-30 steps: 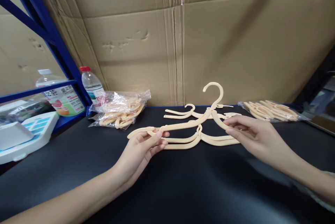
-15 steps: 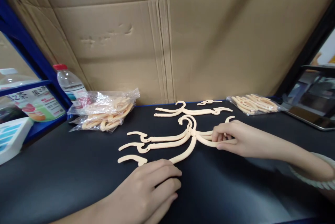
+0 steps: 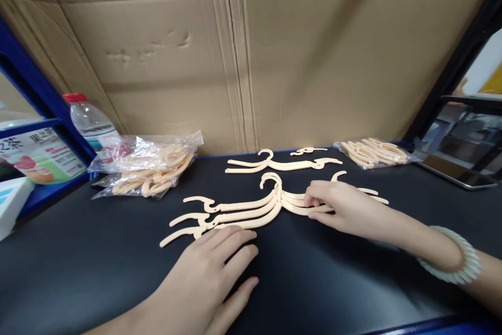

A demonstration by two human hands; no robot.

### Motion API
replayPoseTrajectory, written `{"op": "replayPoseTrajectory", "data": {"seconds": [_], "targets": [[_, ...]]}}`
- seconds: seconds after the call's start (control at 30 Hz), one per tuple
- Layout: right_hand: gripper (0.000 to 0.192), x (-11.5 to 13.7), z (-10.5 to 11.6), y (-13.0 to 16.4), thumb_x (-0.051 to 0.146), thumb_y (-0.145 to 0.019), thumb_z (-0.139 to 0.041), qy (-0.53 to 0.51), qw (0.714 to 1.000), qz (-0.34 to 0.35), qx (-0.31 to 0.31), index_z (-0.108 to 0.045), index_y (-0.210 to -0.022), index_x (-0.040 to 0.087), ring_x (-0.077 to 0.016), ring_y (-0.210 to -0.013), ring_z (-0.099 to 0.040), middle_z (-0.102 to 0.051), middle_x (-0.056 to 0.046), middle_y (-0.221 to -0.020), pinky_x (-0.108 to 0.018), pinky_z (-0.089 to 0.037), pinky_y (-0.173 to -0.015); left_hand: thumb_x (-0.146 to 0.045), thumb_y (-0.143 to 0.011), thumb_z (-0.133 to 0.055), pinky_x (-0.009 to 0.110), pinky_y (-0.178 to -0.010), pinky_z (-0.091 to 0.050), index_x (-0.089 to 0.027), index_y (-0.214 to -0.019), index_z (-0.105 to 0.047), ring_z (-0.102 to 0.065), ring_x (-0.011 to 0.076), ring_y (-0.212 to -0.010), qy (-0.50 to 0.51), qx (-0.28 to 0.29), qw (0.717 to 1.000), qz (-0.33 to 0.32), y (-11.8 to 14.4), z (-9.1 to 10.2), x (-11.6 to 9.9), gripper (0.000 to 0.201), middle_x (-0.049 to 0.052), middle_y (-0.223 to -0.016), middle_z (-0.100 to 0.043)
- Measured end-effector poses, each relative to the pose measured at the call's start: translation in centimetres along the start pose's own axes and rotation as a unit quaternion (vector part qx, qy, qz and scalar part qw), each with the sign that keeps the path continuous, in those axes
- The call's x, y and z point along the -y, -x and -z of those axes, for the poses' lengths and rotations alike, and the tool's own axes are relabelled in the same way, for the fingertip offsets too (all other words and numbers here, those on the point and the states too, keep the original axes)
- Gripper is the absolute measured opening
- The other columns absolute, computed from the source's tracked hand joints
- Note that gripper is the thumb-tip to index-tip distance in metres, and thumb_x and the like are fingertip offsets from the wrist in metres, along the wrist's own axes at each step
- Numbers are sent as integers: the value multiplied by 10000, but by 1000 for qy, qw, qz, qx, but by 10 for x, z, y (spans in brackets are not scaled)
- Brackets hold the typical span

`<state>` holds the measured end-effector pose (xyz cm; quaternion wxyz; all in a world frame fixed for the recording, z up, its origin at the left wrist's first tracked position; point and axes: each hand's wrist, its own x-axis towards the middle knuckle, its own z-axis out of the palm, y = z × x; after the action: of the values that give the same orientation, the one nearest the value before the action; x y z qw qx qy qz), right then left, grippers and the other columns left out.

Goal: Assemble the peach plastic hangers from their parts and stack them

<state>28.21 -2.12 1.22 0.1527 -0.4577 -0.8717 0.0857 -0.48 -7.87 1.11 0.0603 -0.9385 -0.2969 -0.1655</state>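
Several cream plastic hangers lie side by side on the black table, their hooks bunched together at the middle. The nearest hanger has its left arm partly under my left hand, whose fingers are spread and rest at that arm with the thumb apart. On the right side, my right hand has its thumb and fingers closed around the right arm of the nearest hanger. The far ends of the right arms are partly hidden behind that hand. Hinged curved end pieces stick out at the left.
Behind the group lies another cream hanger and a small loose piece. Clear bags of hanger parts sit at the left, another bag at the right. A bottle, a phone-like slab and a cardboard wall border the table.
The nearest hanger's left arm has moved back against the other hangers, and its hook now lines up with theirs. My left hand's fingers have spread. The view has shifted slightly.
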Motion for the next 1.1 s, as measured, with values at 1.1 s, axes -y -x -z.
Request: {"op": "replayPoseTrajectory", "data": {"seconds": [1.1], "targets": [[212, -6, -6, -3, 173, -836, -553, 81, 995, -16, -58, -616, -1038, 186, -202, -814, -617, -622, -61, -977, -322, -476, -703, -248, -874, -515, 432, -1016, -458, -221, -1166, -559, -468, 273, -1268, 28, 24, 998, 52, 3, -8, 7, 297, 83, -1398, -486]]}}
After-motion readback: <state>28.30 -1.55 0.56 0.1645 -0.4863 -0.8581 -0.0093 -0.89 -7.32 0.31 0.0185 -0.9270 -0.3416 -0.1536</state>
